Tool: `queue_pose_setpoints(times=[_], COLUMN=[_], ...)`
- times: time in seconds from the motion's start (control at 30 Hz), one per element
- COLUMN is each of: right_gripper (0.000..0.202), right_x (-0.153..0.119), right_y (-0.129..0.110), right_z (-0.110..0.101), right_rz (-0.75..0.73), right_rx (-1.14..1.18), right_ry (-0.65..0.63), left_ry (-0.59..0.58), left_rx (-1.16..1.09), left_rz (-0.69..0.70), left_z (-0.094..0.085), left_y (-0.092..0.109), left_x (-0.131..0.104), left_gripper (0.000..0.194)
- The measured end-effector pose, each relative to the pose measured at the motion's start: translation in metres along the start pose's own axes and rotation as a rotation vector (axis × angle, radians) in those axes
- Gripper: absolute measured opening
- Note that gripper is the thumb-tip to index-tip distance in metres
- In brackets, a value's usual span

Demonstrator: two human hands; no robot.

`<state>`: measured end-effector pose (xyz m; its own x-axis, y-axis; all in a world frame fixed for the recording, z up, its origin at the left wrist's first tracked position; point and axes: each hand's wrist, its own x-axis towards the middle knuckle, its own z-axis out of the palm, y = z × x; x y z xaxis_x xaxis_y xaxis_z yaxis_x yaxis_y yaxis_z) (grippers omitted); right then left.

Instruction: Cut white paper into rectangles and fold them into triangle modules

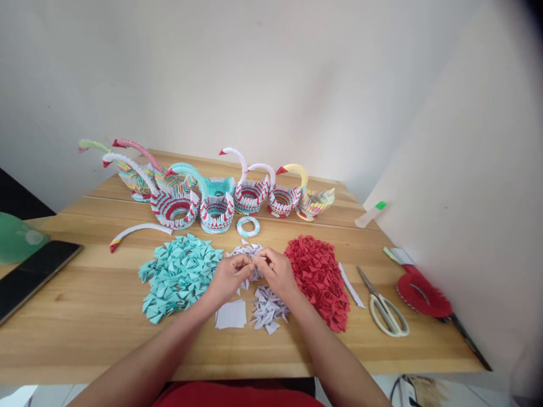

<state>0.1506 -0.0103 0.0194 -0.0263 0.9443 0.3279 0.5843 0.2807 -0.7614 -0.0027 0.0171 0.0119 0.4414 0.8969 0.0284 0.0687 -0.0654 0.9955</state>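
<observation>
My left hand (231,275) and my right hand (278,272) meet fingertip to fingertip over a small pile of white folded paper pieces (257,275). Both are closed in a pinch on a small white paper piece, mostly hidden by the fingers. A second heap of white folded pieces (270,310) lies just below my right hand. Beside it is a stack of flat white paper slips (231,314). Turquoise folded pieces (182,274) spread out to the left, and red folded pieces (319,277) to the right. A turquoise-and-white paper ring (248,232) lies beyond the hands.
Several folded-paper swans (175,209) stand along the back. A loose white swan neck (139,229) lies at left, near a phone (38,274) and a green object (19,240). Scissors (384,310), a white paper strip (351,285) and a red round item (424,293) are at right.
</observation>
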Motion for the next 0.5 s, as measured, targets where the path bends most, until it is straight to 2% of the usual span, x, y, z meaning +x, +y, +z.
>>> queue_pose_setpoints(times=[0.13, 0.4, 0.5], right_gripper=[0.024, 0.030, 0.029], right_x=[0.000, -0.006, -0.006], right_y=[0.000, 0.003, 0.003], right_z=[-0.001, 0.006, 0.003], right_rz=[-0.021, -0.160, -0.173], right_rx=[-0.022, -0.181, -0.189], right_ry=[-0.001, 0.165, 0.213], left_ry=[-0.003, 0.035, 0.077], left_rx=[0.119, 0.309, 0.282], left_rz=[0.059, 0.168, 0.153], left_z=[-0.001, 0.002, -0.001], left_y=[0.002, 0.003, 0.014], left_x=[-0.002, -0.003, -0.001], left_gripper=[0.024, 0.024, 0.024])
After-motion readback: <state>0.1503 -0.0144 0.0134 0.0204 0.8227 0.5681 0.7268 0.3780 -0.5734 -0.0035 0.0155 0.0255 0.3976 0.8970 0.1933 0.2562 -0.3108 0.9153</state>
